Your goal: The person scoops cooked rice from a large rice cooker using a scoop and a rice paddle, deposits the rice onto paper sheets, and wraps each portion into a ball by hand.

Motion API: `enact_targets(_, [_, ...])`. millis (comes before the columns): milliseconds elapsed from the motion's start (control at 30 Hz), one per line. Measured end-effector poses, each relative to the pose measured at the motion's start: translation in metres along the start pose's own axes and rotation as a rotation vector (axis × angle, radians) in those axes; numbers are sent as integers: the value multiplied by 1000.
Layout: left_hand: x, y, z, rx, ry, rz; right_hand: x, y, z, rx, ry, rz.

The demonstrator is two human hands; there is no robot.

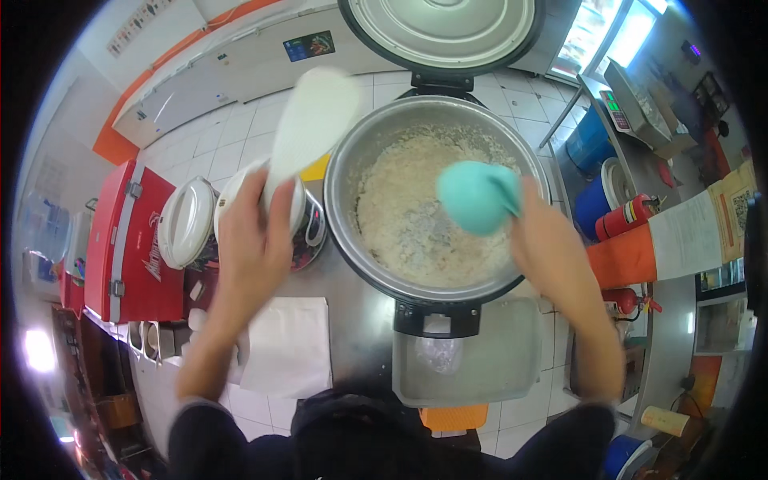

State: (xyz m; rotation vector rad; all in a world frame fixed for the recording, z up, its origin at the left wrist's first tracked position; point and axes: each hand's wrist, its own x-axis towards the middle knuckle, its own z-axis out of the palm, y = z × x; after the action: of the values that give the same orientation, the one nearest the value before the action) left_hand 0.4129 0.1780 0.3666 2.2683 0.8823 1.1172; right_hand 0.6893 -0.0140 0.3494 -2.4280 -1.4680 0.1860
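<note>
My left hand grips the handle of a white rice paddle, its broad blade pointing up beside the pot. A large round metal cooker pot stands before me with its lid raised on the hinge at the far side. Pale cooked rice covers the pot's bottom, with bits stuck to the far wall. Over the pot's right half, my right hand is closed on a turquoise rounded utensil, perhaps a bowl or scoop; blur hides its exact form and its handle.
Left of the pot stand two lidded containers and a red cooler box. A folded white cloth or sheet lies nearer me on the metal table. A translucent tray holding a plastic bag sits below the pot's front handle.
</note>
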Motion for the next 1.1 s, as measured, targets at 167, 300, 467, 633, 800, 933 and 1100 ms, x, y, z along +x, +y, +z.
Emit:
enact_targets(167, [-97, -45, 15, -260, 54, -361, 137, -7, 125, -279, -111, -252])
enact_targets(300, [-125, -31, 51, -358, -159, -540, 189, 29, 191, -361, -65, -351])
enact_targets(467, [-149, -39, 77, -628, 10, -646, 206, -55, 140, -304, -721, -62])
enact_targets(633, [-144, -34, 83, -890, 15, -703, 218, -69, 155, -604, -1167, -84])
enact_targets(800, [-144, -33, 88, -945, 97, -655, 198, -58, 173, -570, -1445, -14])
enact_targets(933, [-150, -39, 87, -864, 24, -623, 179, -20, 184, -348, -1851, 144])
enact_targets(1100, [-137, -57, 62, -625, -64, -511, 160, -27, 139, -84, -1870, 275])
